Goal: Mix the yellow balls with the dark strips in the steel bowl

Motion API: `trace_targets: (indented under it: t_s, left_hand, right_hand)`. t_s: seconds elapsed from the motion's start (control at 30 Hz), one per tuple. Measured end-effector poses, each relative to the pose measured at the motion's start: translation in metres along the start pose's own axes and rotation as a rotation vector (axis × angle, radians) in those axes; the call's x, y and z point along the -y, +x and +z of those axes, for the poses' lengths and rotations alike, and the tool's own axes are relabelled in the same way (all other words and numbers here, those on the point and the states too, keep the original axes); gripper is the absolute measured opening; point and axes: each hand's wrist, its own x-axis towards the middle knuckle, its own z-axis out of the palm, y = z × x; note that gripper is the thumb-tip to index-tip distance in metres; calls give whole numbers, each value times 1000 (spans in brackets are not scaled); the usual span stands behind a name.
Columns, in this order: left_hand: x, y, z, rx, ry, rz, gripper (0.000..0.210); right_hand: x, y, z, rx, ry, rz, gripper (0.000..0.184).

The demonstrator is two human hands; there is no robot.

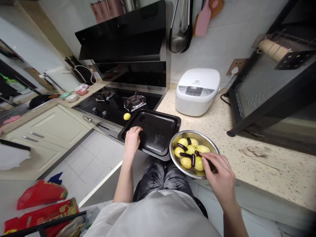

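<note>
Pinching dark piece in bowl at front edge of worktop with right hand; cannot tell grip of left hand at front-left corner of tray. Could tip bowl by pressing near rim.

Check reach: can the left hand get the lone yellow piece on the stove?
Probably yes: the left hand is close by at the tray, and nothing visible blocks the yellow piece.

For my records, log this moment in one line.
left hand: at tray | right hand: at dark piece in bowl | yellow pieces: in bowl, one on stove
</note>
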Motion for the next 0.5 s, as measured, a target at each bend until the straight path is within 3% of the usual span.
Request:
trace_targets:
  t_s: [0.13, 0.27, 0.4, 0.5]
  left_hand:
    - [30, -5, -5, 67, 138, -73, 45]
    - [44, 1, -5, 145, 177, -96, 42]
    - [49, 7, -4, 157, 201, -80, 29]
    - [39, 5, -3, 93, 162, -35, 23]
  right_hand:
    - [1, 1, 0, -1, 1, -2, 15]
    - [1, 1, -1, 2, 9, 7, 16]
    - [1, 1, -2, 3, 14, 42, 15]
    - [3, 2, -2, -11, 21, 59, 14]
